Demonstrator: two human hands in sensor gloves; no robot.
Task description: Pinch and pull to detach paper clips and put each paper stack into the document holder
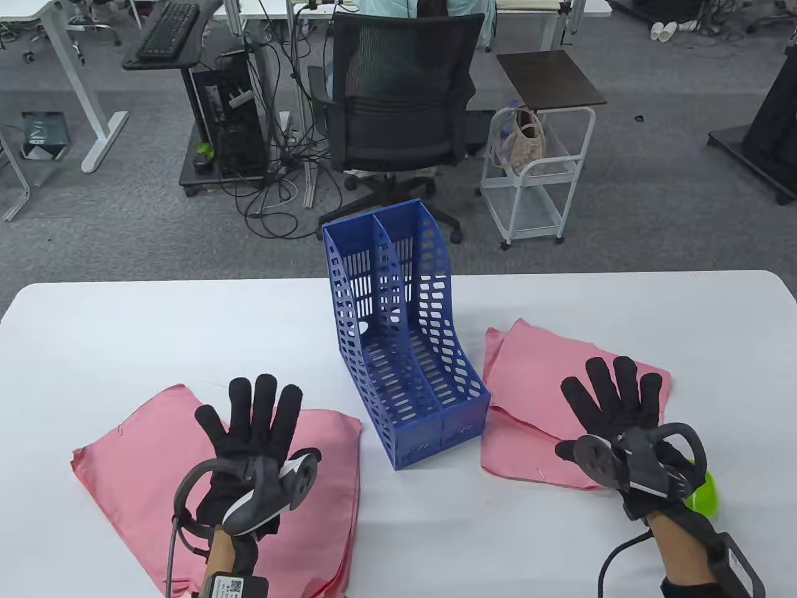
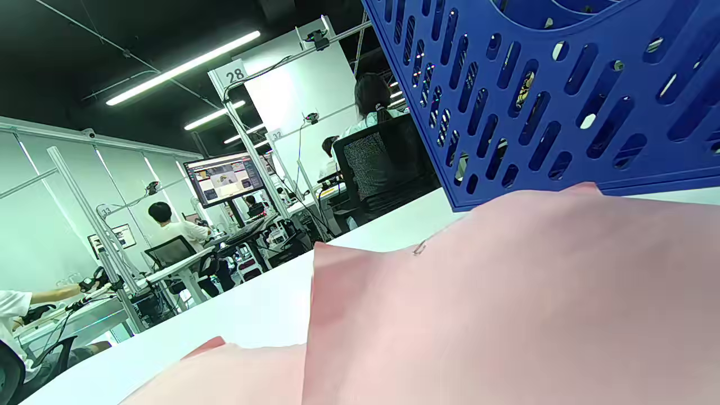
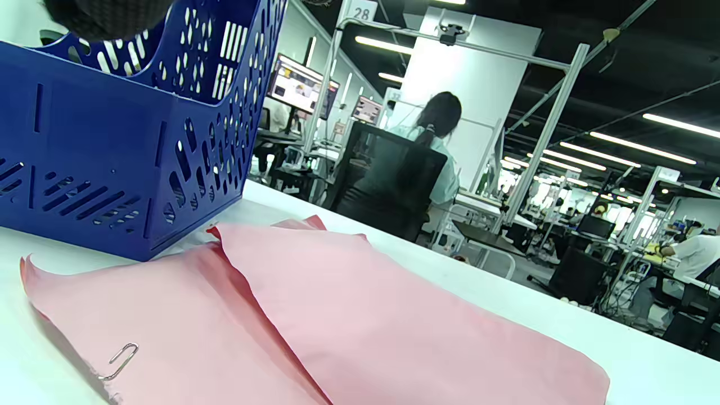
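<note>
A blue two-slot document holder (image 1: 436,293) (image 2: 534,101) (image 3: 101,169) stands at the table's middle, both slots bare. Pink paper stacks (image 1: 137,473) lie to its left, with a small paper clip (image 1: 119,428) (image 2: 419,247) at an upper corner. My left hand (image 1: 258,417) hovers or rests over them, fingers straight and spread, holding nothing. Two overlapping pink stacks (image 1: 535,367) (image 3: 365,315) lie to the right. A paper clip (image 1: 540,472) (image 3: 118,363) sits on the lower one's near edge. My right hand (image 1: 613,398) is spread flat over them, holding nothing.
A bright green object (image 1: 707,495) lies on the white table (image 1: 685,324) under my right wrist. Beyond the table's far edge stand a black office chair (image 1: 398,106) and a white cart (image 1: 538,174).
</note>
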